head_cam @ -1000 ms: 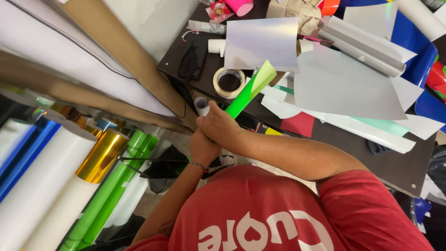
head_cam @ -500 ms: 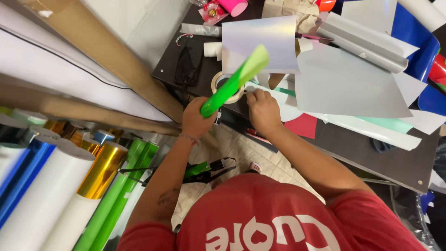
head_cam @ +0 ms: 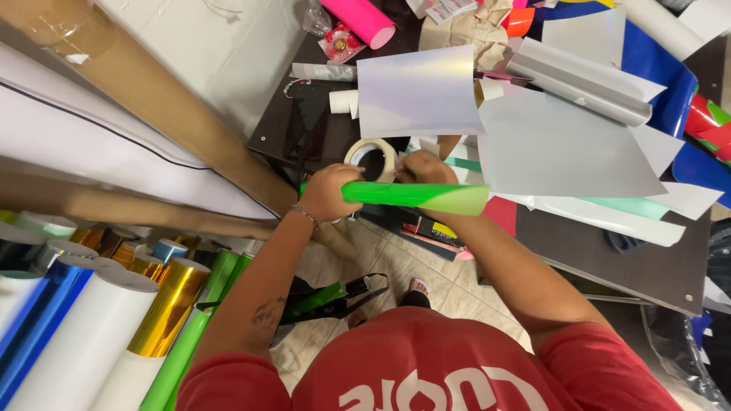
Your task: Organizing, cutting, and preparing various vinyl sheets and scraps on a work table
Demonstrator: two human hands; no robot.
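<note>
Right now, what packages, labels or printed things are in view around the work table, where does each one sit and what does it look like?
Small clear packet with red contents: far end of the dark table, beside the pink roll.
Printed paper slip, white with small print: top edge, on crumpled brown paper.
Flat dark printed package with a yellow patch: under the table edge, below the rolled green vinyl sheet held in both hands.

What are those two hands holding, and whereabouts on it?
A rolled green vinyl sheet: the left hand grips its left end, the right hand its middle.
</note>
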